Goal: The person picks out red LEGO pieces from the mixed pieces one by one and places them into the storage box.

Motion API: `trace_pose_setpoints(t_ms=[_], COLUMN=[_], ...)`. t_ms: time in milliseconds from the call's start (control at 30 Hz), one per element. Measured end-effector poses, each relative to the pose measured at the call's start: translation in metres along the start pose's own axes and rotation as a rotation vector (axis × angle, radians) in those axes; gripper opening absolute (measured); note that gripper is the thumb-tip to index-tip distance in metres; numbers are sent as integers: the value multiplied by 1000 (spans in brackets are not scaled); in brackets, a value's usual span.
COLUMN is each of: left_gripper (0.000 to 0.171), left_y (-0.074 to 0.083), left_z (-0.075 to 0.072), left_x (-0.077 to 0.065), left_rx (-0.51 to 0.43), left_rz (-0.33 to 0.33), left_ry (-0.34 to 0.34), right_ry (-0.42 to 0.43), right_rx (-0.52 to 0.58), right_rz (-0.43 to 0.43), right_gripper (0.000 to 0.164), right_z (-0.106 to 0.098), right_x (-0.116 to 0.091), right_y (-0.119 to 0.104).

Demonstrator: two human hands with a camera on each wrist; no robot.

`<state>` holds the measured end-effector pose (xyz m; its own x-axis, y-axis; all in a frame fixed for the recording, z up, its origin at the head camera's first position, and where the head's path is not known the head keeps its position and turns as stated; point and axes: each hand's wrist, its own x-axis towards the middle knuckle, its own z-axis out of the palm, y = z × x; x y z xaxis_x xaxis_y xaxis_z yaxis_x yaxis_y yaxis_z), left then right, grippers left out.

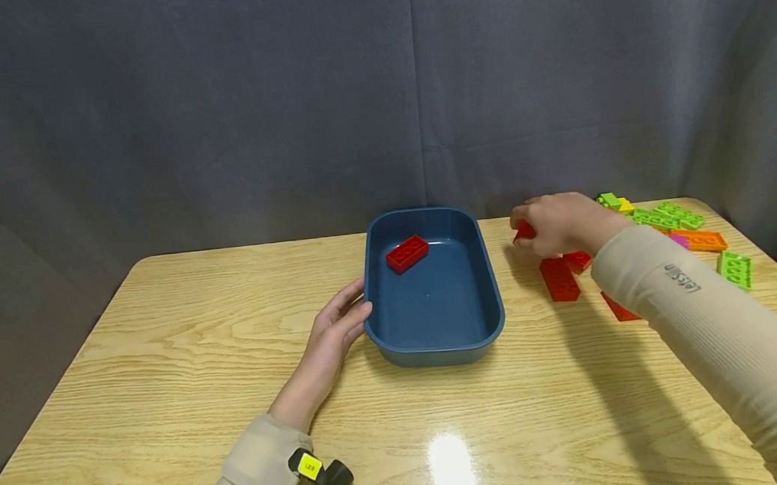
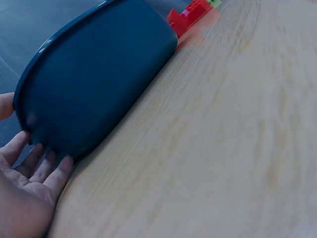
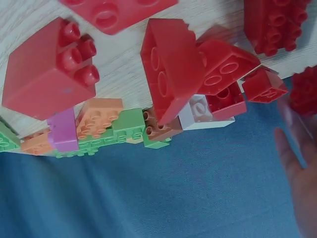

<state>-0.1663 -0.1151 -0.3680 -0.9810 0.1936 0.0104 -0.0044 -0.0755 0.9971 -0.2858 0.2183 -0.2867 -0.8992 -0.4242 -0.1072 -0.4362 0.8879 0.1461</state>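
Note:
A dark blue plastic bin (image 1: pixel 436 344) stands mid-table with one red toy brick (image 1: pixel 408 253) lying studs-down inside. My left hand (image 1: pixel 330 333) holds the bin's left side, thumb at the rim. Its other fingers rest spread against the outer wall, as the left wrist view shows. Right of the bin, my right hand (image 1: pixel 559 223) pinches a red brick (image 1: pixel 524 231) above the table, mostly covered by the fingers. Below that hand lie more red bricks (image 1: pixel 559 279). In the right wrist view the held brick (image 3: pixel 304 91) shows at the right edge.
Green bricks (image 1: pixel 735 269), an orange brick (image 1: pixel 703 241) and a purple brick (image 3: pixel 63 130) lie at the table's right end, partly behind the right sleeve. A white brick (image 3: pixel 203 114) is among the red ones. A grey curtain (image 1: pixel 285 114) hangs behind the table.

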Motion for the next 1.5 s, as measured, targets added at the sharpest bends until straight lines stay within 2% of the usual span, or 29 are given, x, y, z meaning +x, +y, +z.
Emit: trace_pose_setpoints(t_ms=[233,367,467,700,967,1133,1500], left_gripper=[52,52,52,50,51,51,51], left_y=[-1,-2,-2,-3,-4,-3,-5], left_z=[-2,-2,-1,0,-1,-2,-2], left_x=[1,1,2,3,3,2,5], left_rx=[8,5,0,-10,-12,-8,-9], left_rz=[1,6,10,6,13,18,14], left_ry=[-4,-4,-6,0,3,0,-1], right_ry=[173,284,328,334,390,397,406], right_rx=[-4,-37,-44,-36,-47,-42,-30], right_rz=[-90,-155,-186,-234,-292,-324,-406], right_gripper=[31,36,40,42,36,38,37], right_z=[-1,-1,-2,-1,-4,-6,1], right_x=[4,6,8,11,22,27,32], right_y=[-4,-5,-7,-15,-32,-40,-52])
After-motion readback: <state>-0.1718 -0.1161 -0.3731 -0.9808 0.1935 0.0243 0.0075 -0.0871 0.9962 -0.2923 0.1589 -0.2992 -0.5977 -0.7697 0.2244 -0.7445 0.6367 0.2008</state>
